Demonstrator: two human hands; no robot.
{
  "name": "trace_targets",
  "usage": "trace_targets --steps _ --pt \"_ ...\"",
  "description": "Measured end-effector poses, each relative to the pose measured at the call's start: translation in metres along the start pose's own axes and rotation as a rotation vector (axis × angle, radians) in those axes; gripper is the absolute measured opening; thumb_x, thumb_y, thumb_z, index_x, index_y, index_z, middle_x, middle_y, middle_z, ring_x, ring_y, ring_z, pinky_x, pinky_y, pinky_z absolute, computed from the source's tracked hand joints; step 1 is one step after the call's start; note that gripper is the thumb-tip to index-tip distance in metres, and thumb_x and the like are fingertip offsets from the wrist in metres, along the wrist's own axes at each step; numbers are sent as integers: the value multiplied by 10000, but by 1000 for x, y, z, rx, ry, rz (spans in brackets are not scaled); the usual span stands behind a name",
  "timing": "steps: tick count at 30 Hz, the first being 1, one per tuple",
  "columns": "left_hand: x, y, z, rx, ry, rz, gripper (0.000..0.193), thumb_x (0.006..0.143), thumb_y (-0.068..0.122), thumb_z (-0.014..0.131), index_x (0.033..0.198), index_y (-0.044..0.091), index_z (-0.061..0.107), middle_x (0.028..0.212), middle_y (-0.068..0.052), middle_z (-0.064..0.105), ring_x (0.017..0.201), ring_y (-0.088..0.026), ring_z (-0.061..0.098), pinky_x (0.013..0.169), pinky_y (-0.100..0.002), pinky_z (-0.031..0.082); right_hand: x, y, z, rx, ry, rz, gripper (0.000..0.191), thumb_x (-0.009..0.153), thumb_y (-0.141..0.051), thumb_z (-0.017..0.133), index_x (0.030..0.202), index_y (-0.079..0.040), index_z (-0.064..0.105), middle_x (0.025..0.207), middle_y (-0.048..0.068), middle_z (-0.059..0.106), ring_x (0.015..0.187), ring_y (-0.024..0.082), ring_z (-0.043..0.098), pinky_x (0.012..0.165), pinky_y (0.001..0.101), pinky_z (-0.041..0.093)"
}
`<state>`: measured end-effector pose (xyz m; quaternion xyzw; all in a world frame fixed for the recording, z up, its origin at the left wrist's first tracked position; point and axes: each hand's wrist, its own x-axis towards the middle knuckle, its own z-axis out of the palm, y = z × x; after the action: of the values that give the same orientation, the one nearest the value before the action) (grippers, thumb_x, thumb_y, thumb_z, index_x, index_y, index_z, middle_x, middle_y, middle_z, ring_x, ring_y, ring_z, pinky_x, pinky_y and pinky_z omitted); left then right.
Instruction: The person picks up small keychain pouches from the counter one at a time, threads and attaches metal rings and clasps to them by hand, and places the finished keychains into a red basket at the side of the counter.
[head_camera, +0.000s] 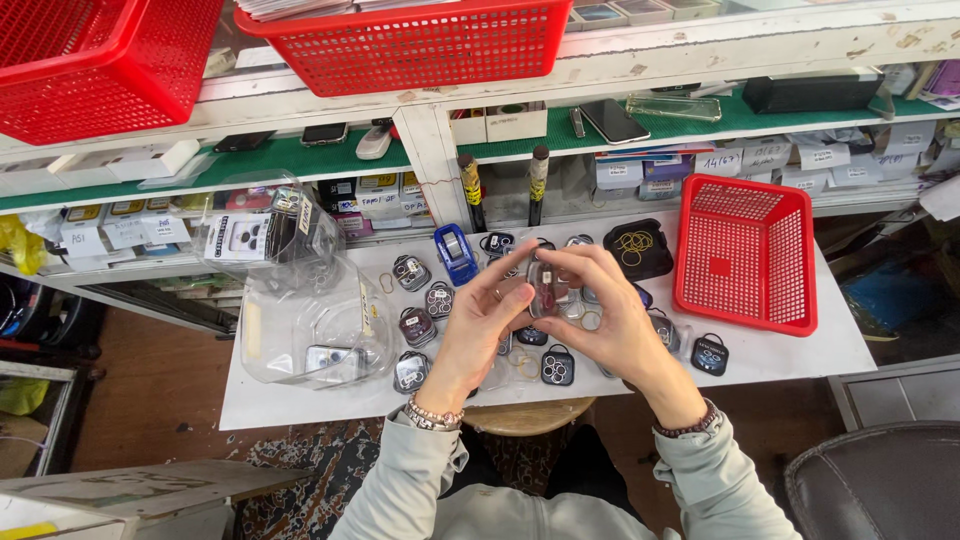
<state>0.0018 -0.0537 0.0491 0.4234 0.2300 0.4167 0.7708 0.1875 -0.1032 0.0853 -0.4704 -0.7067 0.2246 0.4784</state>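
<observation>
Both my hands meet over the middle of a small white table (790, 355). My left hand (478, 330) and my right hand (608, 320) together hold a small clear case (545, 287) with dark lens rings inside, fingertips pinching its edges. Several similar small dark lens-protector cases (415, 327) lie scattered on the table around and under my hands. A blue tape dispenser (456, 253) stands just behind my left hand.
An open red mesh basket (745, 252) stands at the table's right. Clear plastic bags (310, 300) of packaged parts lie at the left. A black tray (640, 248) holds rubber bands. Shelves behind carry phones, boxes and two red baskets (420, 42). A dark chair (880, 480) sits lower right.
</observation>
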Motion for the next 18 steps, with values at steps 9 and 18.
trace_targets --steps 9,18 --pt "7 -13 -10 25 187 -91 492 976 163 678 1438 34 569 1124 -126 730 1000 -225 747 836 -356 649 -4 -11 9 -40 -80 204 589 828 -56 735 1401 -48 599 1114 116 770 950 195 777 807 335 605" --pt "6 -21 -15 24 166 -48 429 936 103 703 1338 41 568 1093 -150 719 984 -240 744 815 -378 662 -2 -11 1 -67 -164 180 512 836 -64 747 1330 -33 615 1068 121 791 1008 200 790 815 318 616"
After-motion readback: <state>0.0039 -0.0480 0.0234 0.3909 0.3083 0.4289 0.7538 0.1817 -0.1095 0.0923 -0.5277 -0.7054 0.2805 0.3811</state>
